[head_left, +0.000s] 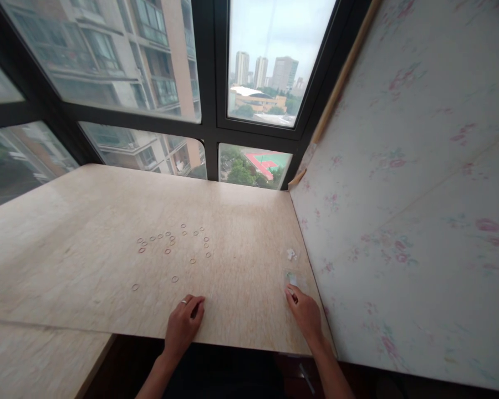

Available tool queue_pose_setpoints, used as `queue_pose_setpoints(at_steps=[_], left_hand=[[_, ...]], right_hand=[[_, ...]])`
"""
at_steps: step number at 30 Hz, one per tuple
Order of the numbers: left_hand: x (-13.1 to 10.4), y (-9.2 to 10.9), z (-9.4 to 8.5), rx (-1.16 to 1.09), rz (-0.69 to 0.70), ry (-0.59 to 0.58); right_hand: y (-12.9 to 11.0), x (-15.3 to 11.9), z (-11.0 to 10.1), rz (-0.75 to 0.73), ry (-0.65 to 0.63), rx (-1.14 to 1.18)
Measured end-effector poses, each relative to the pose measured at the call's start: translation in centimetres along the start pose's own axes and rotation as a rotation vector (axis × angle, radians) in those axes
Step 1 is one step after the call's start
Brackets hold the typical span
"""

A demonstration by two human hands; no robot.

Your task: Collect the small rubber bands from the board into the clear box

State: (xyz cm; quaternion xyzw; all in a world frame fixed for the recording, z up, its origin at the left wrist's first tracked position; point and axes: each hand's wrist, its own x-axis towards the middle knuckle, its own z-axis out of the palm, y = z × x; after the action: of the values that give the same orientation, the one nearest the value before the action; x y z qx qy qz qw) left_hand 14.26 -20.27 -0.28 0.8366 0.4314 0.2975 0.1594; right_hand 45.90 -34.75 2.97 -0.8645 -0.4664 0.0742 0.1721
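Note:
Several thin rings, perhaps small bands, lie scattered over the marble-patterned ledge [249,266], left of centre. Most look yellowish or pale, and a reddish ring [142,250] is among them. My left hand [184,322] rests near the front edge, below the rings, with thumb and fingers closed together. Whatever they may hold is too small to make out. A ring shows on one of its fingers. On the right, my right hand [304,311] pinches at the near edge of a small clear plastic packet [290,277]; whether it grips the packet or something else is hidden.
A crumpled white scrap [291,254] lies just beyond the packet. The floral-papered wall [399,221] borders the ledge on the right. Dark-framed windows [210,111] rise behind it. A lower surface [37,360] adjoins at the front left.

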Motion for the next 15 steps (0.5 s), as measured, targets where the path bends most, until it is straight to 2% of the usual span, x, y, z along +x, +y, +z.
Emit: queue_pose_setpoints(at_steps=[5,9,12,15], left_hand=[[0.0,0.0,0.0,-0.020,-0.028,-0.004],[0.0,0.2,-0.1,-0.069,-0.082,-0.021],[0.4,0.4,-0.6,-0.169,-0.151,-0.070],[1.4,0.0,-1.4,-0.322,-0.262,-0.091]], right_hand=[[-0.2,-0.5,0.4,-0.022,0.087,0.089],[-0.8,-1.2,1.5,-0.112,0.048,0.196],[-1.3,-1.7,2.5,-0.177,0.019,0.229],[-1.6,-2.0,3.1,-0.223,0.051,0.248]])
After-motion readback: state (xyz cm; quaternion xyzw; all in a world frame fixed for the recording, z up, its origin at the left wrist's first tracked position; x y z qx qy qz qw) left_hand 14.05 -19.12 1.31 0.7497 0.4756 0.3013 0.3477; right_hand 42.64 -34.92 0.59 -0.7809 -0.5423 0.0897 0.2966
